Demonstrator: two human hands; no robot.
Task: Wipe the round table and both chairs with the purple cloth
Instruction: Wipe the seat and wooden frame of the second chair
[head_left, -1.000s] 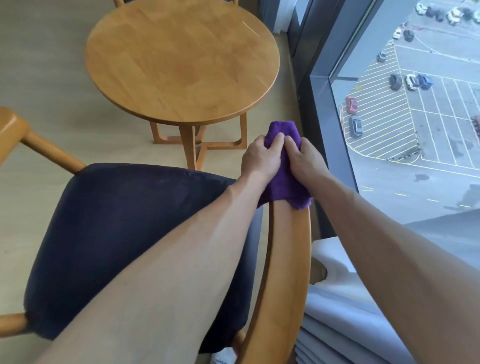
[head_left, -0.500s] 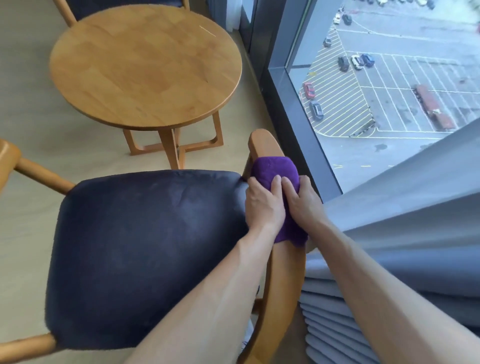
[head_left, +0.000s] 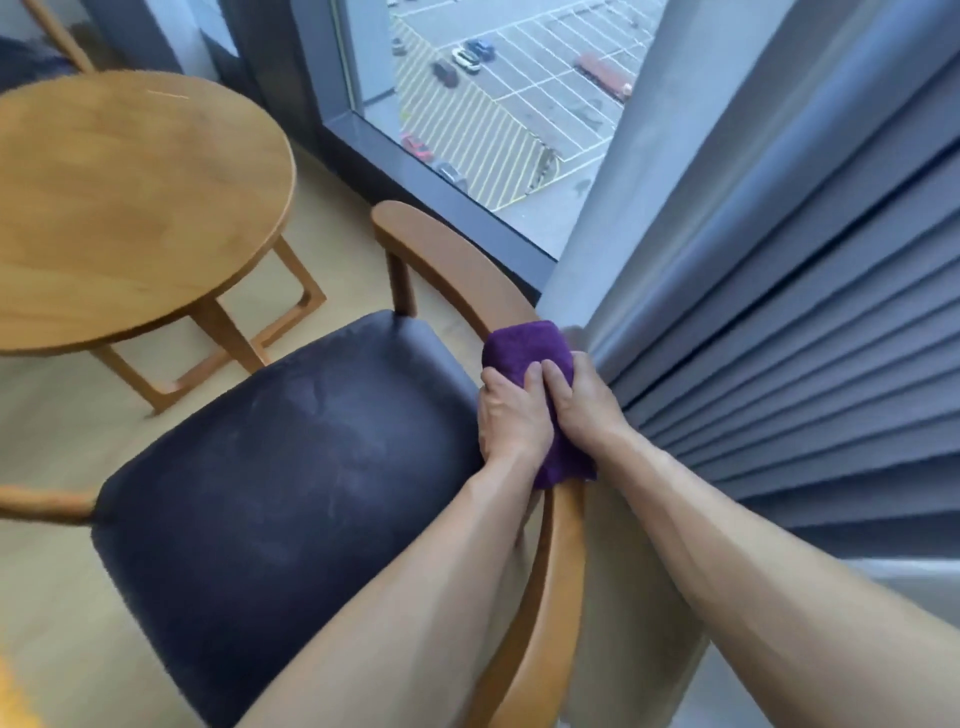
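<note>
Both hands are gripping the cloth (head_left: 524, 345) at the centre right of the frame, wrapping it over the curved wooden armrest (head_left: 457, 270) of the chair (head_left: 291, 457). The left hand (head_left: 511, 415) is curling its fingers round the inner side of the cloth, and the right hand (head_left: 584, 402) is clasping the outer side, thumbs lying close together on top (the fingertips underneath are hidden). A purple flap is hanging out below the wrists, lying against the wood. The chair's dark seat is filling the lower centre. The table (head_left: 130, 208) is standing in the upper left, apart from the chair, on a pale floor (head_left: 47, 431). A grey pleated curtain (head_left: 779, 338) is hanging along the right side, just beside the right hand, and a window (head_left: 493, 104) at the top centre is showing a car park far below.
</note>
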